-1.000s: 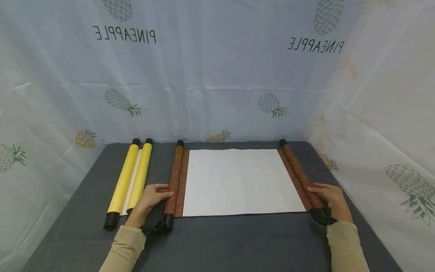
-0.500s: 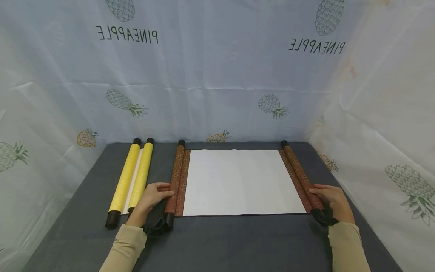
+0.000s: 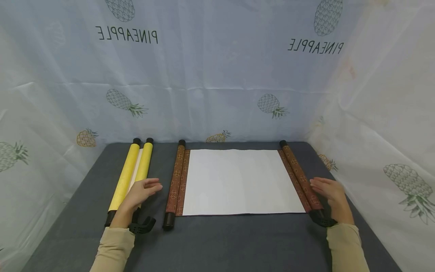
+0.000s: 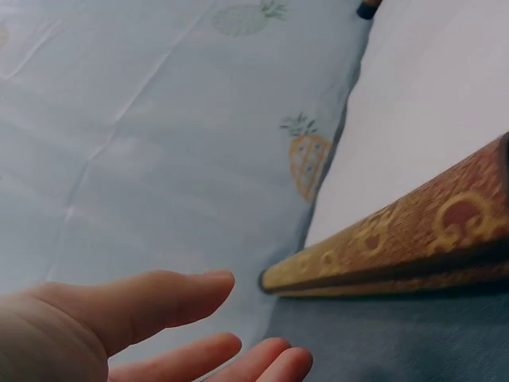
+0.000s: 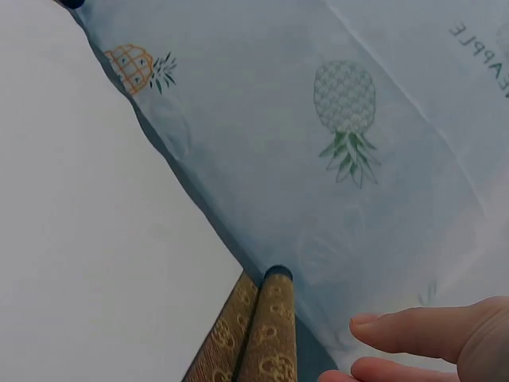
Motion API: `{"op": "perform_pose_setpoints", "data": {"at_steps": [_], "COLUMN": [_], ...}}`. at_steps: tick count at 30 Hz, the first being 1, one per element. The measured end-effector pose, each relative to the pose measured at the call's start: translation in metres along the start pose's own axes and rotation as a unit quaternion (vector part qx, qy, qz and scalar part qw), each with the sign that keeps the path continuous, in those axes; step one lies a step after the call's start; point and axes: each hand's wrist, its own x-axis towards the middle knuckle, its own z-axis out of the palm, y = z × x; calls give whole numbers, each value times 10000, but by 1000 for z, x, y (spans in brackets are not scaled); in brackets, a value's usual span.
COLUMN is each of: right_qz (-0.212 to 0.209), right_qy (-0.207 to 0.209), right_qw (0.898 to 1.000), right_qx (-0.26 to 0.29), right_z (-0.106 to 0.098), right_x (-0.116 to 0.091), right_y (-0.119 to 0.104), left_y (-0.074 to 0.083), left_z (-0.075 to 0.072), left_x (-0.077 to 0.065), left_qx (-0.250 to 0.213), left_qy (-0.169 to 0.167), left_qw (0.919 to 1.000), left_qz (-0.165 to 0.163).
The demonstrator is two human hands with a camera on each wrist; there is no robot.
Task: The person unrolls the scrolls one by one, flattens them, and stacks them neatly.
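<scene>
A scroll with brown patterned rollers and a blank white sheet point(image 3: 241, 181) lies unrolled on the dark table. Its left roller point(image 3: 175, 177) and right roller point(image 3: 300, 173) have black end knobs. My left hand point(image 3: 141, 192) hovers between that left roller and a yellow scroll point(image 3: 127, 177), fingers extended and holding nothing. In the left wrist view, thumb and fingers are apart, with the brown roller point(image 4: 398, 239) beyond them. My right hand point(image 3: 331, 194) is just right of the right roller, fingers loosely extended. The right wrist view shows its thumb point(image 5: 413, 330) apart from the roller point(image 5: 272, 334).
The yellow scroll, partly rolled from both ends, lies at the table's left, partly behind my left forearm. A black wrist mount point(image 3: 142, 225) sits at my left wrist. A pineapple-print curtain point(image 3: 217, 68) surrounds the table's back and sides. Dark cloth point(image 3: 238, 241) covers the table front.
My left hand has let go of the left brown roller and moved left, over the yellow scroll's edge. My right hand has let go of the right roller and lifted slightly. The scroll stays spread.
</scene>
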Motion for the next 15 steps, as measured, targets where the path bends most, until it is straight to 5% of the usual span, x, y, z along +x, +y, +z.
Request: {"op": "perform_pose_setpoints", "data": {"at_steps": [5, 15], "right_qz": [-576, -1245], "right_qy": [-364, -1023], "right_qw": [9964, 9867], "right_qx": [497, -195], "right_z": [28, 109], "right_x": [-4, -3], "right_y": [-14, -42], "left_y": [-1, -10], "left_z": [-20, -57], "left_x": [-5, -13], "left_qx": [78, 309], "left_qy": [35, 212], "left_qw": [10000, 9990], "left_qz": [-41, -236]}}
